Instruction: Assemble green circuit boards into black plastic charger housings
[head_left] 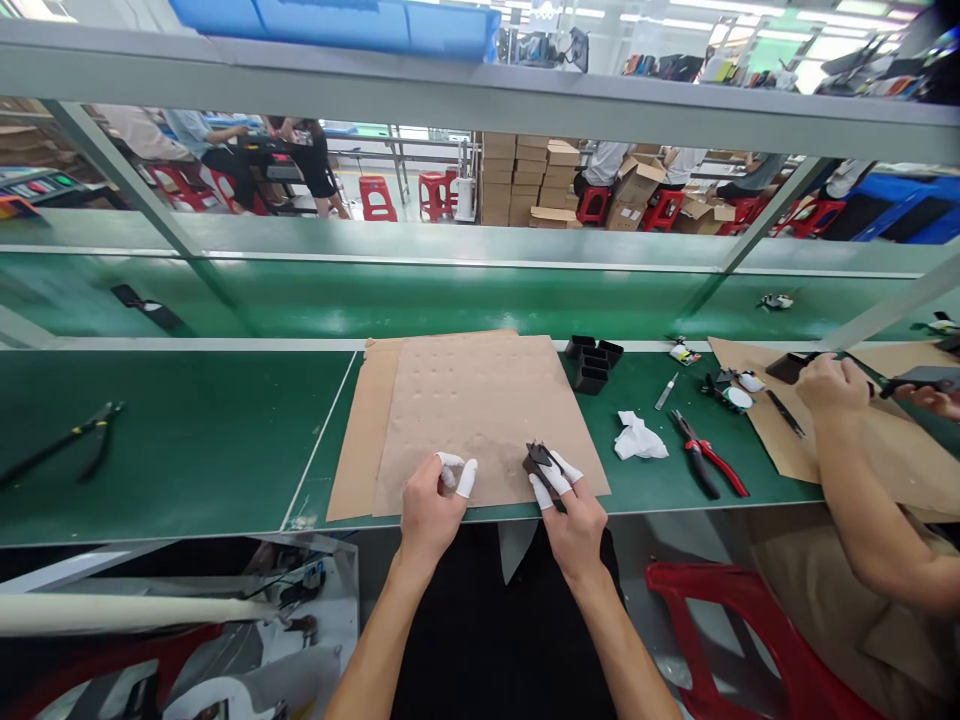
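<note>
Over the cardboard (487,390), the right hand (576,522) grips a black part (535,458); left hand (433,503) is open. Steady, gentle holding seems best.

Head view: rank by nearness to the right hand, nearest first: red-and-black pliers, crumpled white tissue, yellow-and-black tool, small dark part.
From the right hand:
1. Small dark part: held in its fingers.
2. Crumpled white tissue: to its right.
3. Red-and-black pliers: right, beyond the tissue.
4. Yellow-and-black tool: far left of the bench.
</note>
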